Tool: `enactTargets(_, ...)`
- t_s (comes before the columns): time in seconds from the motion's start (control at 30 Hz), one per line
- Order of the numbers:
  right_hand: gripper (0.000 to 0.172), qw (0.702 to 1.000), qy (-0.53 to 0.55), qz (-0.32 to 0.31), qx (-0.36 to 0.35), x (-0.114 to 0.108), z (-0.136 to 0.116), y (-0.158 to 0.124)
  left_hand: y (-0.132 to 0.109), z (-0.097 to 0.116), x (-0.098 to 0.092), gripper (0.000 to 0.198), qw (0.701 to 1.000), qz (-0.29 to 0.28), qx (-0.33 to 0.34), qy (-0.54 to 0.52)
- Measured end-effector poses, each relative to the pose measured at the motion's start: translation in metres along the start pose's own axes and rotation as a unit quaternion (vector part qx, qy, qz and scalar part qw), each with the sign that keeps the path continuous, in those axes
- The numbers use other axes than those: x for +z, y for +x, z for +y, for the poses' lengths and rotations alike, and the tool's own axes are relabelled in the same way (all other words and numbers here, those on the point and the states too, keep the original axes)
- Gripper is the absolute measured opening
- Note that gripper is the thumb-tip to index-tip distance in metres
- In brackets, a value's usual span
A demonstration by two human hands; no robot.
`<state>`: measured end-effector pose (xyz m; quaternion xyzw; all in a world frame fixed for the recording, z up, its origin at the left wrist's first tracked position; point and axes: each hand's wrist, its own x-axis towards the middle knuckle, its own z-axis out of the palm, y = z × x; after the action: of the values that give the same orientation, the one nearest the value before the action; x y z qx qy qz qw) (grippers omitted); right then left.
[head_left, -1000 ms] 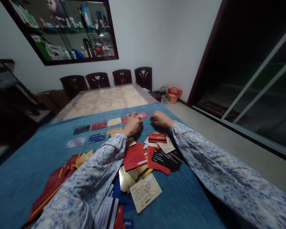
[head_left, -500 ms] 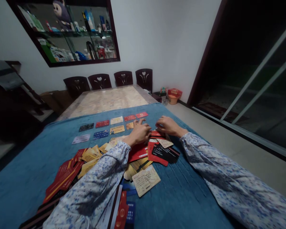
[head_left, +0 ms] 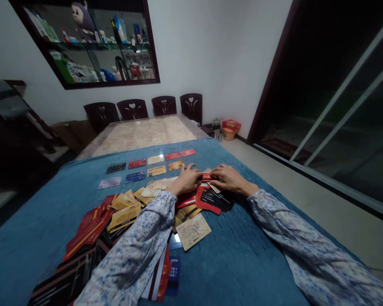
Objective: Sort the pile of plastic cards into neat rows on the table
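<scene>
My left hand (head_left: 187,182) is over the fanned pile, its index finger raised and the other fingers curled against the left end of a red card (head_left: 206,177). The fingers of my right hand (head_left: 230,179) are bent over that card's right end. Just below them lie black cards (head_left: 217,199) with white print and a red card (head_left: 207,205) under these. A cream card (head_left: 193,231) rests nearer me, overlapping gold cards (head_left: 189,213). My left sleeve hides part of the spread. Further left are yellow cards (head_left: 124,217) and dark red cards (head_left: 91,225).
Two rows of single cards lie beyond the pile, among them a blue card (head_left: 135,177) and a white card (head_left: 110,182). A blue cloth (head_left: 242,263) covers the near part of the marble-look table (head_left: 143,131). Several dark chairs (head_left: 191,106) stand at its far end.
My right hand has come down onto the red card and flattened somewhat. My left hand has stayed nearly in place. The view has shifted slightly.
</scene>
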<state>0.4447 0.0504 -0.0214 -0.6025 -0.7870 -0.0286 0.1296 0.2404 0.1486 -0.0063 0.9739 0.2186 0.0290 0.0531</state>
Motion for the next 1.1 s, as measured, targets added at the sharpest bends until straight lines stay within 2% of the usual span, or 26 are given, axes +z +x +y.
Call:
enactTargets(0.13, 0.028, 1.000, -0.003, -0.006, -0.005, -0.001, -0.002, -0.001, -0.002, -0.003, -0.001, 0.027, 0.999, 0.006, 0.037, 0.000)
enactTargets(0.43, 0.030, 0.999, -0.012, 0.008, -0.032, -0.005, -0.008, -0.004, -0.006, -0.007, -0.010, 0.028, 0.998, 0.008, 0.067, -0.005)
enactTargets(0.6, 0.027, 0.998, 0.018, 0.047, -0.049, -0.002, -0.003, -0.007, -0.009, -0.006, -0.012, 0.030, 0.995, 0.053, 0.080, -0.026)
enactTargets(0.77, 0.026, 0.995, 0.032, 0.083, -0.047, 0.004, 0.004, -0.007, -0.005, -0.012, -0.005, 0.030, 0.988, 0.111, 0.067, -0.083)
enactTargets(1.1, 0.030, 0.989, 0.053, 0.141, -0.001, 0.011, 0.003, -0.007, 0.000, -0.016, 0.004, 0.034, 0.973, 0.158, 0.062, -0.156)
